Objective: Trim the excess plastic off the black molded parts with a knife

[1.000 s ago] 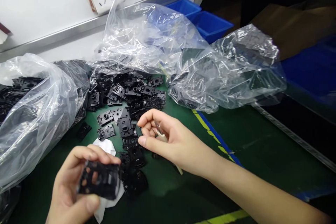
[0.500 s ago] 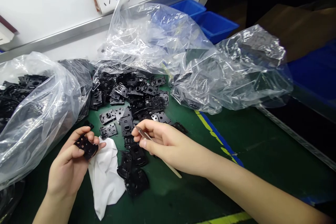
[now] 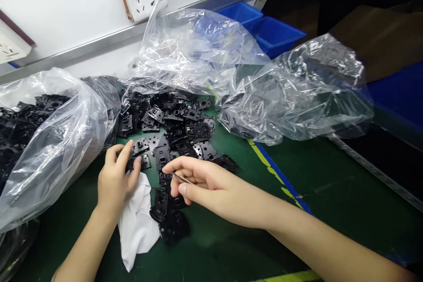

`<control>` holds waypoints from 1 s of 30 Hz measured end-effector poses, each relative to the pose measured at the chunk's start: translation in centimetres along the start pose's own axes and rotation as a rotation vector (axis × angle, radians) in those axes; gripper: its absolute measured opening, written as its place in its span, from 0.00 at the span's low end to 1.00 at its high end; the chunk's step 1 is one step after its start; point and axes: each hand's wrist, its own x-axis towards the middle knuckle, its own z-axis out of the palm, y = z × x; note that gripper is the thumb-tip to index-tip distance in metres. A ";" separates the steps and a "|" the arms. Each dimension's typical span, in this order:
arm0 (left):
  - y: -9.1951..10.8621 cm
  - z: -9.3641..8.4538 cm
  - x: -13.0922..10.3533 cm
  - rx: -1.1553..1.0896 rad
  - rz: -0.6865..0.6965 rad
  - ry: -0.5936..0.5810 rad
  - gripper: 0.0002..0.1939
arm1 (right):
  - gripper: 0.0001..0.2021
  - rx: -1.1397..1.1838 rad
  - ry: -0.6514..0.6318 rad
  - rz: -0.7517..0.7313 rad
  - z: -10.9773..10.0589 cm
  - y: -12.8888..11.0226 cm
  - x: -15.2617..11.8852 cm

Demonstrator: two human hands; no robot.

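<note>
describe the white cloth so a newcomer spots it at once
On the green tabletop, find the person's left hand. To its lower right in view lies the crumpled cloth, its plain white standing out against the black parts beside it.

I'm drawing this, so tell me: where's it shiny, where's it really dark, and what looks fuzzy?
Head view: white glare streaks the clear plastic; head view: the lowest black pieces look shadowy, their details hard to see; head view: the brown shape amid blackness at upper right looks dim and soft.
</note>
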 end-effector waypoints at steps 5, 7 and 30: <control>0.4 0.3 0.1 0.083 0.059 -0.093 0.18 | 0.11 -0.007 -0.013 -0.005 0.3 -0.3 -0.1; 0.3 -0.1 -0.2 0.105 0.053 -0.085 0.12 | 0.11 0.004 -0.020 0.008 0.3 -0.4 -0.1; 1.8 -5.0 -1.8 -0.661 -0.392 -0.227 0.19 | 0.08 -0.158 0.144 -0.127 0.3 0.1 -0.6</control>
